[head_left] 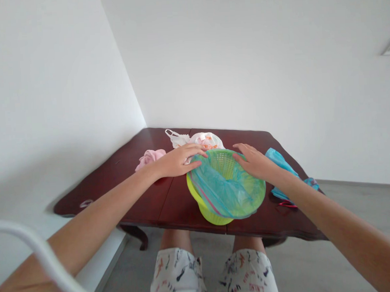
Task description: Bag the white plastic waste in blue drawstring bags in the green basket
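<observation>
A yellow-green plastic basket (215, 218) with a perforated wall stands at the near edge of the table. Thin blue-green plastic bag (230, 192) film lies over its mouth and sags inside, with a pink strip along the left side. My left hand (182, 159) is at the basket's far left rim, fingers stretched and thumb apart, touching or just above the film. On the far right rim, my right hand (253, 161) lies with its fingers spread, touching the film's edge. Neither hand visibly grips anything.
The dark red-brown table (145, 201) has a wavy edge. Behind the basket sits a white plastic bag (207, 139) with orange print. A pink cloth (150, 157) lies to the left, a blue plastic bundle (279, 161) to the right. A white cable (40, 250) crosses the lower left.
</observation>
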A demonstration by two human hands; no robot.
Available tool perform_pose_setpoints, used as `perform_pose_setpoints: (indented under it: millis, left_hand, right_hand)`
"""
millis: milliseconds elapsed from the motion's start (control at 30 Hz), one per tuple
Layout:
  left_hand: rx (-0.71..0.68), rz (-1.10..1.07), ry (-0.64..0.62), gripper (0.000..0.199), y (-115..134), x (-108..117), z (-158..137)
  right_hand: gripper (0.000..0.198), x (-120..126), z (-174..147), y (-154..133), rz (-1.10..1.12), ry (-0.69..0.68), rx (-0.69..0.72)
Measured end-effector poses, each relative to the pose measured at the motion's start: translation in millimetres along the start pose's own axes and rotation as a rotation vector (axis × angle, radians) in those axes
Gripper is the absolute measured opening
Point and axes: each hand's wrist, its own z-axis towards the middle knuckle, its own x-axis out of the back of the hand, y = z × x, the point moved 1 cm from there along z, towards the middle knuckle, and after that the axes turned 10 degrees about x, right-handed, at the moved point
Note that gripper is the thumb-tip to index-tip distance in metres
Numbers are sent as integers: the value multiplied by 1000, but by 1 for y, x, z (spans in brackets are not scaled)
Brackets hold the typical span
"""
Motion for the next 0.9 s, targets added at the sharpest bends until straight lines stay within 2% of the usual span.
perform_pose_setpoints:
  millis: [67,167,233,333,500,567,633,733,833,900]
  left_hand:
    - [-59,10,-27,26,17,8,-33]
    - [-84,36,-85,23,36,11,-75]
    - [-48,47,-70,26,40,7,-92]
    - [-1,7,-9,26,40,0,-98]
    - [-18,-26,8,22,34,-11,-85]
    - [-44,-86,108,16,30,-18,-83]
    - [-71,-157,233,10,25,-28,-86]
    - [-74,-202,374,9,15,-45,-94]
    - [-13,-239,436,13,8,-59,-102]
    - [71,-264,396,16,5,-63,-106]
  right_hand:
    - [44,13,-33,-12,51,99,139]
    - [41,28,-87,-34,134,132,276]
    - [46,30,-116,-47,147,153,361]
    - [58,20,-142,-62,98,207,454]
    - [46,-12,-148,-84,32,319,510]
    - [49,-25,-148,-89,-1,412,525]
    - [51,-36,-150,-90,-68,561,541]
    - [48,-50,-153,-87,-189,745,603]
    - [41,-61,-152,-83,-246,798,659]
    - [38,-66,-151,-80,-251,788,664]
